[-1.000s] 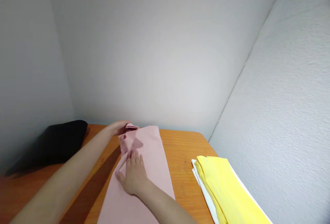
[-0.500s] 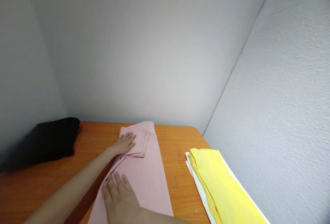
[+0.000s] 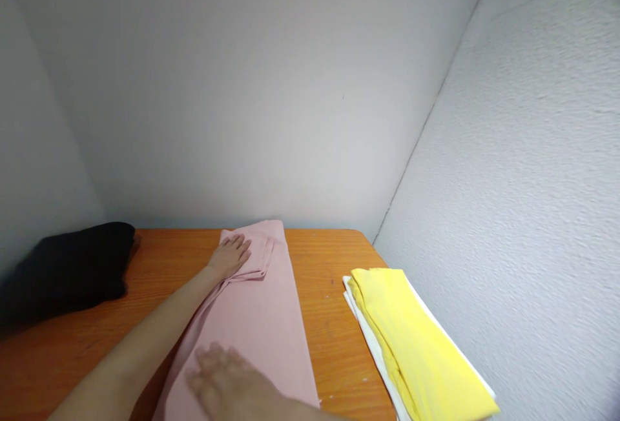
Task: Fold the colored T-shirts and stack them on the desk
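A long pink garment [image 3: 261, 330], perhaps a shirt, lies folded lengthwise on the wooden table. Near its far end a folded-over part [image 3: 254, 256] with stitched layered edges rests on top. My left hand [image 3: 230, 257] lies flat on that folded part, fingers spread. Closer to me, my right hand [image 3: 230, 382] is over the near part of the pink cloth, palm down with fingers stretched out. It is smeared by motion, and I cannot tell whether it touches the cloth. The garment's near end runs out of view.
Yellow folded cloth [image 3: 411, 343] lies on white folded cloth [image 3: 371, 337] at the right, beside the wall. At the far left sits a black folded cloth [image 3: 77, 269]. The wooden table [image 3: 334, 305] meets the grey-white wall [image 3: 232, 117] at the back.
My right hand has moved down along the pink cloth toward me and is blurred. My left hand stays on the folded part. The view has shifted slightly right.
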### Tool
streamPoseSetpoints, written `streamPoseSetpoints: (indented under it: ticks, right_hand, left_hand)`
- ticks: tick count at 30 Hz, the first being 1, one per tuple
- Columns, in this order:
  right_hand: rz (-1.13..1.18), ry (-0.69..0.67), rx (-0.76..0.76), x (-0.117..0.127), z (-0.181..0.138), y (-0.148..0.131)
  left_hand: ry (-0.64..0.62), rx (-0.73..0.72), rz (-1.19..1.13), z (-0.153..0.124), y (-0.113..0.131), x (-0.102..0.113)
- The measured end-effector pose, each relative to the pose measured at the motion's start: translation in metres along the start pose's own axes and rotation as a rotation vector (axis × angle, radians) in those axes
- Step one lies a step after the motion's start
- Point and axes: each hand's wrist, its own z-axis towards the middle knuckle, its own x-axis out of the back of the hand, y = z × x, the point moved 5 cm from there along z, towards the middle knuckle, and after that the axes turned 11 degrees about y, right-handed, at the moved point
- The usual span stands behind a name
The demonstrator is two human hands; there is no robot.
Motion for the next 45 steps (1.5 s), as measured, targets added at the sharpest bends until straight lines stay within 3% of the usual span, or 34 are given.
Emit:
streamPoseSetpoints:
  ticks: [3, 6, 11, 15, 19, 22, 26, 29, 32, 37, 45]
  right_hand:
    - [-0.022, 0.029, -0.328, 0.028, -0.009, 0.055]
    - [-0.106, 0.019, -0.490, 0.030, -0.016, 0.101]
    - [-0.193, 0.050, -0.475, 0.007, -0.017, 0.129]
    - [-0.238, 0.052, -0.478, 0.001, -0.012, 0.136]
    - [-0.254, 0.044, -0.486, 0.004, -0.004, 0.144]
    - [-0.254, 0.026, -0.487, 0.007, 0.000, 0.147]
    - [-0.250, 0.003, -0.429, 0.013, -0.008, 0.137]
    - [-0.228, -0.048, -0.352, 0.017, -0.029, 0.115]
    - [-0.191, -0.107, -0.288, 0.022, -0.059, 0.085]
    - [-0.186, -0.160, -0.240, 0.036, -0.112, 0.034]
    - [-0.304, -0.126, -0.224, 0.058, -0.187, -0.006]
  left_hand:
    - [0.085, -0.040, 0.023, -0.010, 0.020, 0.022]
    - [0.117, -0.013, 0.037, -0.036, 0.035, 0.029]
    - [0.032, 0.098, -0.054, -0.074, 0.029, 0.005]
    - [0.029, 0.084, -0.123, -0.069, 0.018, -0.005]
    - [0.057, 0.079, -0.134, -0.054, 0.016, 0.003]
    - [0.128, 0.044, -0.129, -0.052, 0.025, 0.024]
    - [0.162, -0.161, -0.162, -0.081, 0.057, 0.065]
    - [0.099, -0.310, -0.262, -0.127, 0.086, 0.096]
    - [-0.017, -0.346, -0.343, -0.178, 0.102, 0.118]
    - [-0.158, -0.383, -0.283, -0.255, 0.101, 0.126]
    - [0.086, -0.417, -0.107, -0.344, 0.083, 0.157]
